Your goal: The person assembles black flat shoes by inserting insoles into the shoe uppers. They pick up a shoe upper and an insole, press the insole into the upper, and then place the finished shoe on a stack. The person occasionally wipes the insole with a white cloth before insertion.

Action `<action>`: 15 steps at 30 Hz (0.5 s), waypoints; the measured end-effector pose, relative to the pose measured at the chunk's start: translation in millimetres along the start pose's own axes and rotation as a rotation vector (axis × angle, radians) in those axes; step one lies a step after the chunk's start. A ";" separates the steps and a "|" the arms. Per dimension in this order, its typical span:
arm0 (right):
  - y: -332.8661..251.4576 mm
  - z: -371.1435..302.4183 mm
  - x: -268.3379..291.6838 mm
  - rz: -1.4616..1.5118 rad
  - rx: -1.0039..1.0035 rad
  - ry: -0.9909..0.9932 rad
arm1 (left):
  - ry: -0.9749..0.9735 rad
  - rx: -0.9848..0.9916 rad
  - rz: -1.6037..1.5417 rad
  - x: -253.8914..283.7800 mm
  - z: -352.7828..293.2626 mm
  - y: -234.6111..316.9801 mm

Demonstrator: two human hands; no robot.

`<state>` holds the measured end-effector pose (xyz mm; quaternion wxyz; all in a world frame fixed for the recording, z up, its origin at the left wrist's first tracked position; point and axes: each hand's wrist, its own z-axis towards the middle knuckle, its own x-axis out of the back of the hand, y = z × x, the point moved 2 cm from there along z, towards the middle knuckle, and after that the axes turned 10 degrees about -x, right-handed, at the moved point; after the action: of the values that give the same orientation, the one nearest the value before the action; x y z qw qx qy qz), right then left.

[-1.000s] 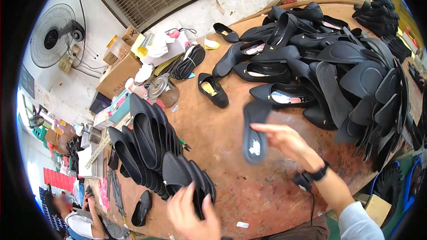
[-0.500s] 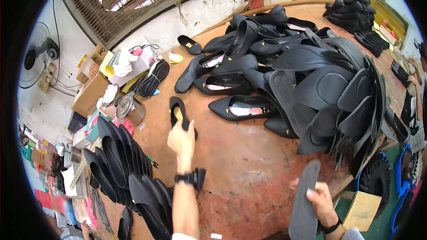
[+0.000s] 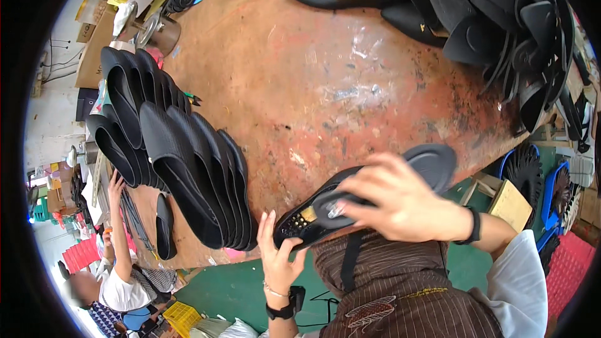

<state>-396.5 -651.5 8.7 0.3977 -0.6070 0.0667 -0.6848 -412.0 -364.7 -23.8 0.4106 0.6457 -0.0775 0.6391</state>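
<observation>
A black slip-on shoe (image 3: 293, 226) is held tilted at the near edge of the table, close to my body. Its inside shows a yellow patch and small pale dots. My left hand (image 3: 282, 260) grips the shoe's left end, thumb on the near rim and fingers along the far side. From above, my right hand (image 3: 400, 203), a little blurred, pinches a black insole (image 3: 432, 166). One end of the insole lies in the shoe's opening; the wide rounded end sticks out beyond my right fingers. My palm hides part of both.
Nested black shoes (image 3: 194, 169) stand in rows to the left, with a single shoe (image 3: 164, 225) beside them. Many shoes and insoles are heaped on the pile (image 3: 476, 31) at upper right. A metal can (image 3: 164, 34) stands upper left. A co-worker's arm (image 3: 119, 213) reaches in at left.
My left hand has brought the shoe from the far part of the table to its near edge. My right hand has moved the insole over into the shoe's opening. The view has tipped downward.
</observation>
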 end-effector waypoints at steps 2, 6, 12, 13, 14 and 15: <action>-19.6 2.8 -45.0 0.022 0.004 -0.063 | 0.126 0.048 -0.145 -22.1 -14.4 -6.5; -35.1 13.9 -96.7 0.194 -0.065 -0.128 | 0.354 -0.062 -0.274 -44.7 -18.4 -16.0; -35.2 28.4 -121.2 0.314 -0.072 -0.145 | 0.428 -0.073 -0.398 -55.2 -22.1 -19.3; -35.0 29.3 -123.0 0.315 -0.070 -0.143 | 0.417 -0.073 -0.395 -57.5 -24.3 -21.1; -36.1 29.4 -124.2 0.278 -0.070 -0.165 | 0.407 -0.071 -0.393 -59.6 -26.3 -22.9; -37.7 29.7 -124.7 0.242 -0.069 -0.187 | 0.405 -0.073 -0.404 -61.2 -27.8 -25.1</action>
<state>-394.4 -536.5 -59.2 0.4606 -0.6690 0.1255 -0.5697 -428.0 -356.9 -93.2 0.5597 0.4922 0.1132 0.6570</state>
